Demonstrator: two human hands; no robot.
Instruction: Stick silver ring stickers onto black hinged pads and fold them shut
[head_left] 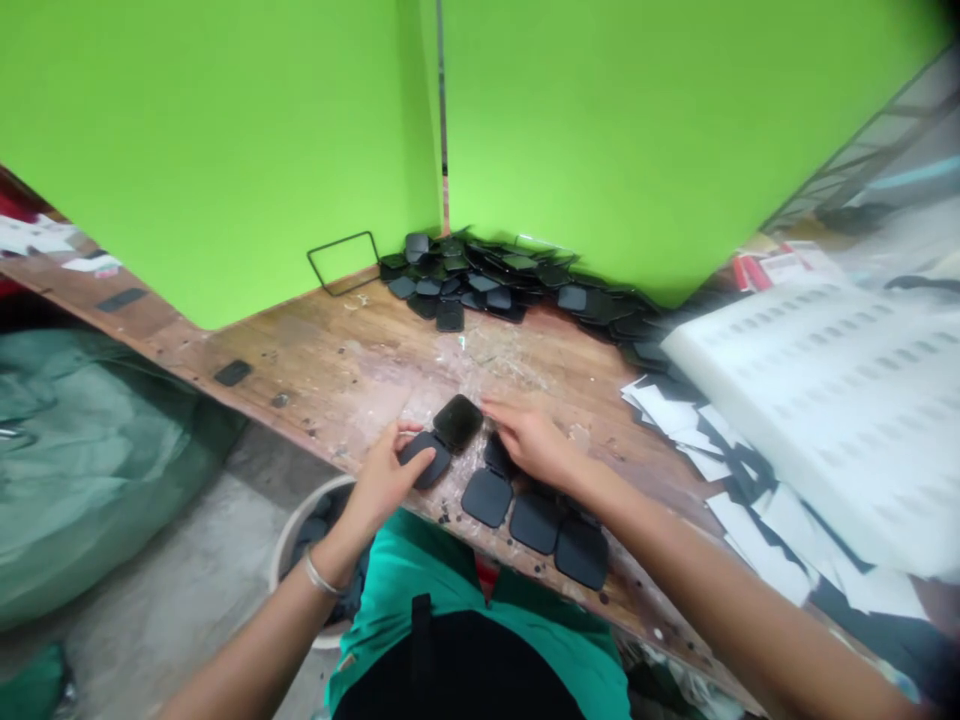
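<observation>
A black hinged compact case with rounded corners lies spread open near the table's front edge. Its glossy half (458, 423) points away from me, and its matte half (427, 462) is nearer. My left hand (391, 468) grips the matte half, thumb on top and fingers at the far side. At the right corner of the glossy half are my right hand's (529, 435) closed fingertips; whatever they pinch is too small to make out. Under that hand sits another black case (496, 457), partly covered. More matte black cases (538, 522) are lined up along the edge.
A heap of black cases (487, 275) lies against the green panels (570, 130). Clear film scraps (510, 360) litter the wood table (300, 350). A white slotted tray (832, 400) and white slips (780, 530) are at right. A bucket (281, 545) with dark pieces stands below left.
</observation>
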